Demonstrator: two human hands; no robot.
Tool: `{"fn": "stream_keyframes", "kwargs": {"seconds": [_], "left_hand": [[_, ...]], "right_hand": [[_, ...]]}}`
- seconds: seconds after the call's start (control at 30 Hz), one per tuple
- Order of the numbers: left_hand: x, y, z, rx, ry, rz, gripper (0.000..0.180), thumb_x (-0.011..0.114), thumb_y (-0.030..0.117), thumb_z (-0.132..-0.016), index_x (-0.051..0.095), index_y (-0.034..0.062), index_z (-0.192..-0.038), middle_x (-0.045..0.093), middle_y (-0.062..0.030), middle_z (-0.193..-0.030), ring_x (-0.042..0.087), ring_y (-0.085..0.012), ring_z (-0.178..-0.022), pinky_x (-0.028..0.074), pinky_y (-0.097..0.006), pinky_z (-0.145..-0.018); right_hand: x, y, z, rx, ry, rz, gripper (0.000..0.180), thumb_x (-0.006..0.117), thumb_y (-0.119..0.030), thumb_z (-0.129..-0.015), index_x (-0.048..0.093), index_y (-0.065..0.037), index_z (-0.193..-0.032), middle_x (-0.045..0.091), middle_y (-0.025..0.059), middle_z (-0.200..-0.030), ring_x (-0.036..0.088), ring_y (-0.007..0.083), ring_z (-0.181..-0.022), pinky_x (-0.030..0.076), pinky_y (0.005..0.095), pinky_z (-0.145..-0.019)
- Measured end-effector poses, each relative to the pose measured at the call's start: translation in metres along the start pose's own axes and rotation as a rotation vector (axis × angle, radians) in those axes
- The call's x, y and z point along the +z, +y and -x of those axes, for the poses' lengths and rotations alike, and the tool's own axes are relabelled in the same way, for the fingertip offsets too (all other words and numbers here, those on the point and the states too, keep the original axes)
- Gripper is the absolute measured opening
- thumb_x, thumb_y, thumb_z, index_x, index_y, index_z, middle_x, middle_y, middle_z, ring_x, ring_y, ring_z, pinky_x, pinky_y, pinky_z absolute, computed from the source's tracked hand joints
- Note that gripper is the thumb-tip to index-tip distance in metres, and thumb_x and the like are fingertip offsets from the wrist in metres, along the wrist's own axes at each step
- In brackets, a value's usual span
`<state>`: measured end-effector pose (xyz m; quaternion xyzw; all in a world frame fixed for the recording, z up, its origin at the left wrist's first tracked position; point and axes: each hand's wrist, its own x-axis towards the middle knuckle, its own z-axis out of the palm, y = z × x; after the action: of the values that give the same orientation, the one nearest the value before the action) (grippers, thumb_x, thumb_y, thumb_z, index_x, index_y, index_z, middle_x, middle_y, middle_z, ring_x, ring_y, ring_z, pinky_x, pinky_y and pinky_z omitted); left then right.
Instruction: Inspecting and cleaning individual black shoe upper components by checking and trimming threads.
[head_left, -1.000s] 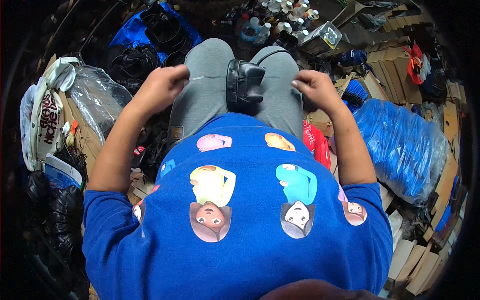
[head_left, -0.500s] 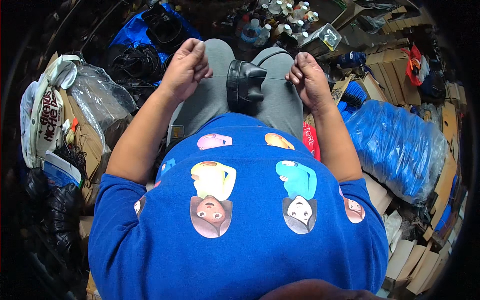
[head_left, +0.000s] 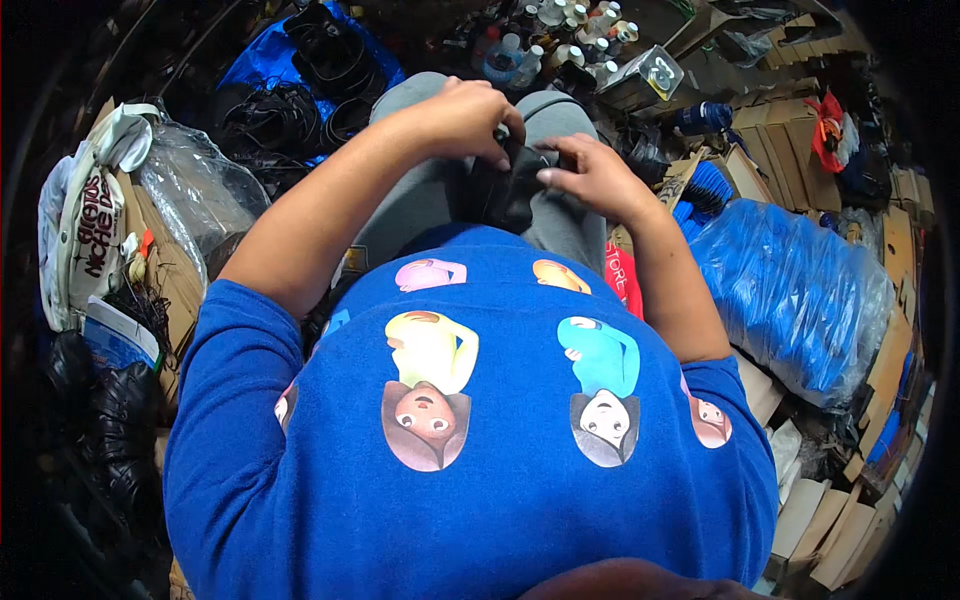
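Cluttered floor surrounds the seated person; both hands have moved off the knees, left hand [head_left: 462, 118] and right hand [head_left: 590, 178] now pinching the black moulded shoe-like piece [head_left: 508, 190] at the lap's middle, handling begun

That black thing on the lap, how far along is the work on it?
Both hands have come in from the knees: the left hand and right hand now grip the black object on the grey trousers. Handling has only begun; it looks unchanged, and more black pieces lie on the floor.
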<state>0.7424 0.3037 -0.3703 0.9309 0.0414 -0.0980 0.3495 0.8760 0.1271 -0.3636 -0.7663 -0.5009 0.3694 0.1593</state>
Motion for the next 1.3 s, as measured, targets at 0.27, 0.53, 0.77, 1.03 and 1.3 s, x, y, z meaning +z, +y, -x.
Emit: {"fn": "stream_keyframes", "kwargs": {"seconds": [0.27,0.53,0.77,1.03,1.3], "left_hand": [[0.017,-0.026,-0.006,-0.056,0.064,0.391,0.044,0.079,0.011,-0.062,0.065,0.0043,-0.103,0.065,-0.0076,-0.094,0.060,-0.0190,-0.091,0.046,-0.030,-0.082],[0.016,-0.024,-0.006,-0.060,0.037,0.430,0.043,0.078,0.010,-0.065,0.064,0.0027,-0.105,0.066,-0.0077,-0.095,0.060,-0.0162,-0.089,0.046,-0.029,-0.082],[0.012,-0.021,-0.002,-0.052,0.021,0.418,0.043,0.078,0.009,-0.065,0.063,0.0018,-0.105,0.067,-0.0075,-0.094,0.060,-0.0156,-0.088,0.046,-0.029,-0.082],[0.020,-0.034,-0.007,0.039,0.058,0.459,0.042,0.079,0.017,-0.064,0.065,0.0068,-0.103,0.067,-0.0096,-0.092,0.062,-0.0180,-0.087,0.046,-0.030,-0.079],[0.025,-0.038,-0.005,0.130,0.106,0.557,0.033,0.077,0.011,-0.067,0.062,0.0032,-0.096,0.064,-0.0040,-0.081,0.057,-0.0112,-0.078,0.045,-0.027,-0.073]], "right_hand": [[0.002,-0.003,0.032,-0.276,0.386,-0.010,0.020,0.065,-0.012,-0.076,0.068,-0.013,-0.096,0.056,0.0048,-0.078,0.052,0.0202,-0.088,0.036,0.0356,-0.084],[0.010,-0.009,0.025,-0.359,0.494,0.326,0.008,0.067,-0.019,-0.073,0.068,-0.016,-0.080,0.060,0.0010,-0.079,0.052,0.0212,-0.090,0.031,0.0412,-0.087],[0.005,-0.016,0.021,-0.356,0.426,0.402,0.009,0.066,-0.019,-0.073,0.069,-0.018,-0.081,0.059,0.0007,-0.078,0.052,0.0220,-0.091,0.032,0.0422,-0.086],[0.007,-0.001,0.002,-0.347,0.285,0.234,0.012,0.066,-0.018,-0.074,0.069,-0.020,-0.085,0.058,0.0010,-0.081,0.052,0.0226,-0.092,0.032,0.0398,-0.088],[0.011,0.025,-0.017,-0.282,0.129,-0.107,0.016,0.066,-0.017,-0.075,0.070,-0.021,-0.089,0.059,0.0002,-0.085,0.050,0.0206,-0.094,0.033,0.0344,-0.089]]}}
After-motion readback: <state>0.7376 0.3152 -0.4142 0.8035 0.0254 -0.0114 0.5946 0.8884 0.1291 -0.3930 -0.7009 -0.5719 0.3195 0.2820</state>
